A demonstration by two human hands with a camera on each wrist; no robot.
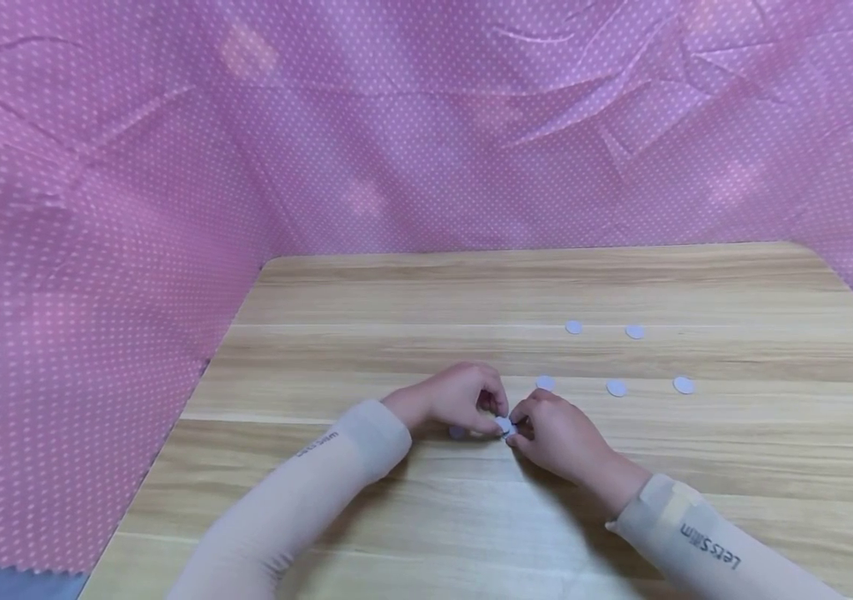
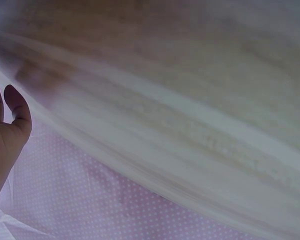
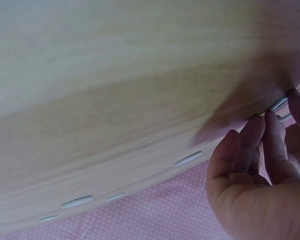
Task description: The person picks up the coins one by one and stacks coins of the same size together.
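Note:
Small white round discs lie on a wooden table. In the head view my left hand (image 1: 467,398) and right hand (image 1: 557,433) meet fingertip to fingertip at a white disc (image 1: 503,425). The left thumb and finger pinch it from the left; the right thumb and fingertips grip at its right edge. Whether a second disc lies under it I cannot tell. Another disc (image 1: 456,432) shows partly beneath the left hand. Just beyond the right hand lies a disc (image 1: 545,382). In the left wrist view only part of the left hand (image 2: 10,132) appears, its fingertips mostly out of frame.
Farther right on the wooden table (image 1: 366,292) lie a disc (image 1: 616,387) and another disc (image 1: 684,385). Behind them are a disc (image 1: 573,327) and one more disc (image 1: 635,332). Pink dotted cloth (image 1: 426,167) hangs around the table's back and sides.

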